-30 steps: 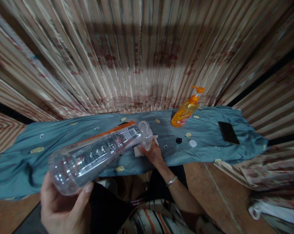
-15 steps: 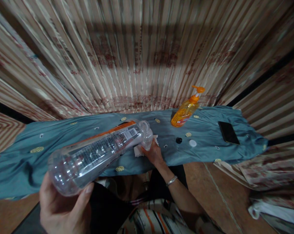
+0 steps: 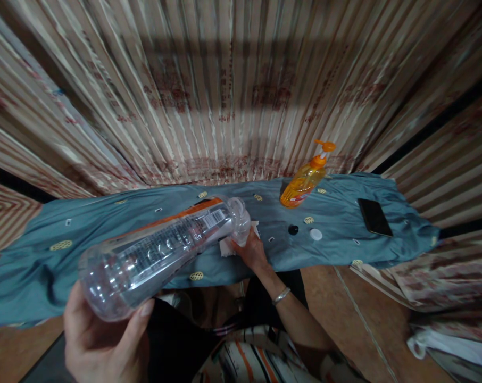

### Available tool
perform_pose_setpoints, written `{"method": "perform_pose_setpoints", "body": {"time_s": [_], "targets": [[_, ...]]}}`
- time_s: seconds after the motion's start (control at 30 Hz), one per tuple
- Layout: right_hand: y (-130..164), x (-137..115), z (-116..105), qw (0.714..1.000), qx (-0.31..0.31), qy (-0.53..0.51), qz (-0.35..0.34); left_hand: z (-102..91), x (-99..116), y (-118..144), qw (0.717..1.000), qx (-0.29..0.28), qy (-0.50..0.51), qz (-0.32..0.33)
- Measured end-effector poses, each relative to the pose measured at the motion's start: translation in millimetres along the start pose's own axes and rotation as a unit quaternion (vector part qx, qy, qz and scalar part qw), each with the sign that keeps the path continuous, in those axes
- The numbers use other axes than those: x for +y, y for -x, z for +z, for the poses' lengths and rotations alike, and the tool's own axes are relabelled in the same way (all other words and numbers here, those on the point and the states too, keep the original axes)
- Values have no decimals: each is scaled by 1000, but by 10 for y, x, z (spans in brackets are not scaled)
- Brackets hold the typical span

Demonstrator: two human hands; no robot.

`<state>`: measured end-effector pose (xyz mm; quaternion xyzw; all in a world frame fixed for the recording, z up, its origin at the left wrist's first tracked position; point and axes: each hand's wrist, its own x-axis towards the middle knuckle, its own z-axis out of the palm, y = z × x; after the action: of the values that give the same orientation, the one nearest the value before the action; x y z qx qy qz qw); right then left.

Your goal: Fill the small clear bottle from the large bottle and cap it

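Note:
A large clear plastic bottle (image 3: 161, 252) slants across the middle. Its label has an orange edge, dense print and a barcode. My left hand (image 3: 105, 340) grips its base at lower left, thumb on the near side. At the opposite end my right hand (image 3: 251, 250) is closed at the bottle's neck, its fingertips partly hidden. A piece of white tissue (image 3: 226, 248) shows on either side of that hand; whether the hand also pinches it, I cannot tell. To the right lie a small black cap (image 3: 293, 230) and a round white cap (image 3: 315, 234).
A pump bottle (image 3: 300, 186) of orange liquid stands towards the back of the table. A black phone (image 3: 375, 217) lies at the right. Teal patterned cloth (image 3: 117, 210) covers the narrow table. Striped curtains (image 3: 225, 106) rise behind it, and tiled floor (image 3: 345, 308) shows in front.

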<state>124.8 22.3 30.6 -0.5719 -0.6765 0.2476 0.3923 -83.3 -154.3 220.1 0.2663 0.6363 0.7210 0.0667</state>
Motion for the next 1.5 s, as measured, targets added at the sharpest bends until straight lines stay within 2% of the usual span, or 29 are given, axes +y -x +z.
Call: {"method": "perform_pose_setpoints", "body": {"time_s": [0.2,0.57,1.0,1.27,1.5], "targets": [[5,22,12,1000,8,-4,-6,-2,16,33,1000,-16,-3,-1],[0,-40,-24,1000,-3,6,14,9,-8,21,1000,-5,0,-8],[0,-24,-31,1000,-9,3,6,56,43,23,1000,-1,-7,-21],[-3,-30,-31,1000,-10,-1,12,-11,-1,28,1000,-6,-7,-18],[3,-36,-27,1000,-4,5,20,42,49,31,1000,3,-3,-14]]}}
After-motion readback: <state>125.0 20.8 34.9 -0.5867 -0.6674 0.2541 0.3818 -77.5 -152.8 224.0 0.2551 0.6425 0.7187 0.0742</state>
